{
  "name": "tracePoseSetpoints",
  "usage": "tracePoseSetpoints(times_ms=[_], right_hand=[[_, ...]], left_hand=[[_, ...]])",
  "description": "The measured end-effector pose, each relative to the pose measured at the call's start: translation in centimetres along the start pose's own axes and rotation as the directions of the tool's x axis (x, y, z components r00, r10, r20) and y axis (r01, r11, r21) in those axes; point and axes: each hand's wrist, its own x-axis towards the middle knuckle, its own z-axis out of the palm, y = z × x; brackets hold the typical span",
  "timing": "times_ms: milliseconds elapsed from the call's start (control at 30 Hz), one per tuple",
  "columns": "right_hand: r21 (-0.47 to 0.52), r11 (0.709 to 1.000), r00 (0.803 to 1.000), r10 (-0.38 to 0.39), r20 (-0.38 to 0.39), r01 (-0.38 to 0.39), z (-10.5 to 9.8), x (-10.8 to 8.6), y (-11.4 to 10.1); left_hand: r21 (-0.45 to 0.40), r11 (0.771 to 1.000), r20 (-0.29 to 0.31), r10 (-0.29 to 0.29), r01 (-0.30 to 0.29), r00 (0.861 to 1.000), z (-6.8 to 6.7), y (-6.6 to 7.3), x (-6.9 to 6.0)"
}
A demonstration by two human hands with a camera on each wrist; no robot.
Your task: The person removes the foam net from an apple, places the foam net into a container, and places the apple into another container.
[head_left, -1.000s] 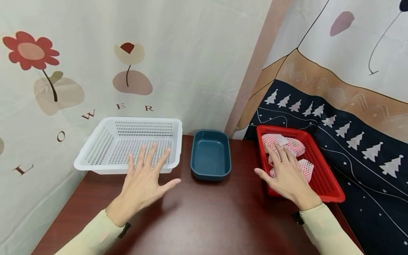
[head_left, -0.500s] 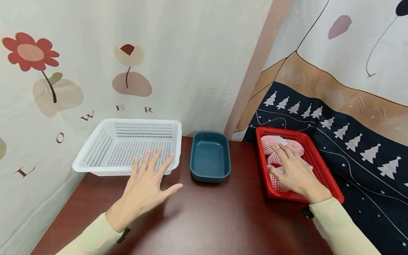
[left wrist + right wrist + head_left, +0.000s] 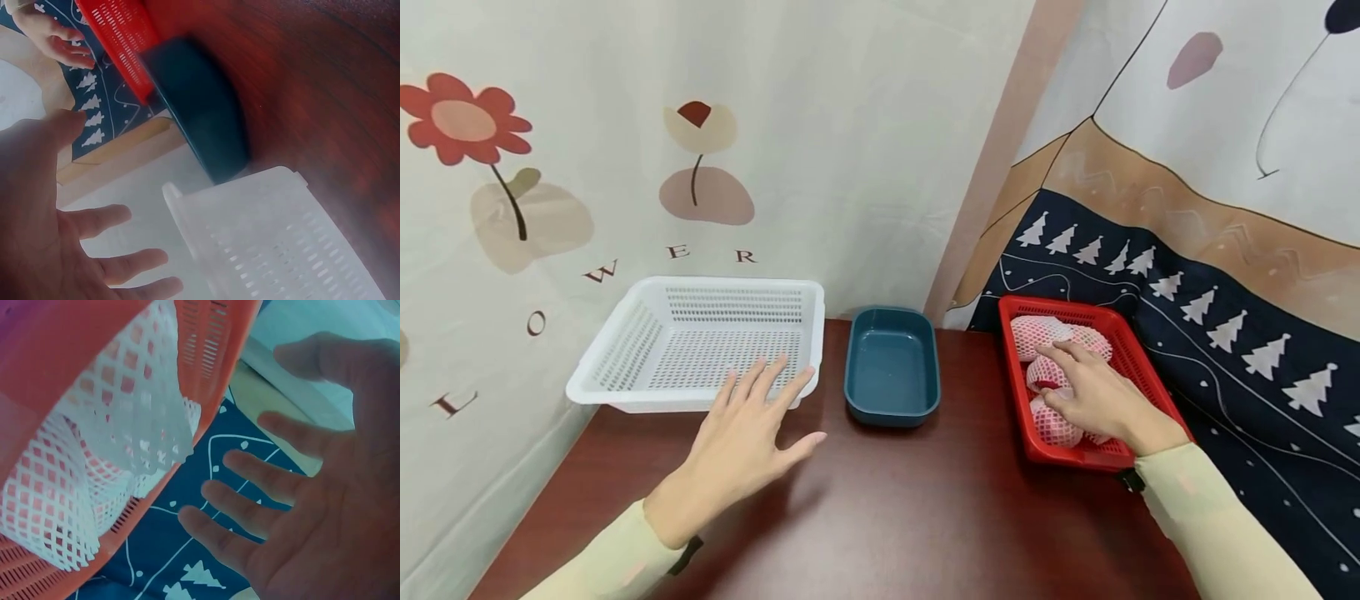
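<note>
My left hand (image 3: 737, 442) is held over the table with its fingers spread, just in front of the white perforated basket (image 3: 647, 399); it holds nothing. On the right, my right hand (image 3: 1101, 396) hovers over the red basket (image 3: 1056, 455) with fingers loosely bent. Inside that basket lie several roundish things in pink-and-white foam netting (image 3: 1033, 337); what they wrap is mostly hidden, though a bit of red shows on one. In the right wrist view, a gap separates the fingers (image 3: 275, 478) from the netted things (image 3: 134, 394).
Between the baskets stands a dark blue rectangular tub (image 3: 891, 367) with nothing in it. All three containers are on a dark red-brown table (image 3: 910, 508). Behind hangs a pale printed curtain (image 3: 865, 150), with a navy tree-patterned cloth (image 3: 1240, 442) along the right.
My right hand has moved slightly right and its fingers have bent from spread to looser, uncovering more netted things. The left hand has barely shifted.
</note>
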Motion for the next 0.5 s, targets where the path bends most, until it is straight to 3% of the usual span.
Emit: tracePoseSetpoints(times_ms=[500], right_hand=[[0.025, 0.998, 0.984, -0.061, 0.165, 0.058, -0.58, 0.60, 0.93]], left_hand=[[-0.007, 0.998, -0.062, 0.065, -0.066, 0.996, -0.04, 0.63, 0.28]])
